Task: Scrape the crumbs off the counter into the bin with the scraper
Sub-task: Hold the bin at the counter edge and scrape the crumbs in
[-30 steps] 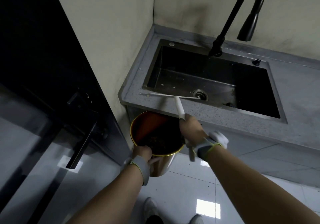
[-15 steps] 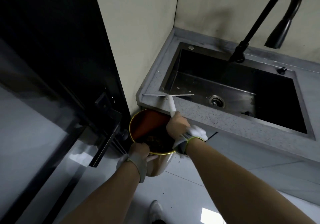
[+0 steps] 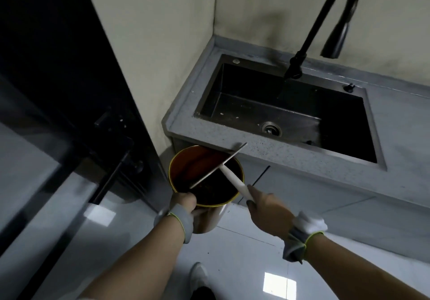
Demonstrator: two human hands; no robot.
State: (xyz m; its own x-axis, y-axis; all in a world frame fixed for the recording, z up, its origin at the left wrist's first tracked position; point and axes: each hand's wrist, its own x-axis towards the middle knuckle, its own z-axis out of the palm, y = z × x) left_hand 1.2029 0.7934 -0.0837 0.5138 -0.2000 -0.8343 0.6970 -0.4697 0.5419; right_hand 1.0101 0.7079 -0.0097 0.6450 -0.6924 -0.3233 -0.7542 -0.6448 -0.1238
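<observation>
A round metal bin (image 3: 179,162) with a yellow rim and red-brown inside is held just below the grey speckled counter's (image 3: 279,154) front left edge. My left hand (image 3: 183,203) grips its near rim. Dark crumbs lie at its bottom. My right hand (image 3: 267,209) grips the white handle of the T-shaped scraper (image 3: 230,177). The thin metal blade slants over the bin's mouth, its far tip at the counter edge.
A black sink (image 3: 279,104) with a drain is set in the counter, and a black arched faucet (image 3: 325,20) rises behind it. A dark door with a handle (image 3: 109,178) stands at the left. Below is a glossy grey tiled floor, where my shoe (image 3: 197,274) shows.
The scraper has come off the counter's front strip towards me. Its blade, level on the counter before, now slants over the bin. The bin stays under the edge in my left hand.
</observation>
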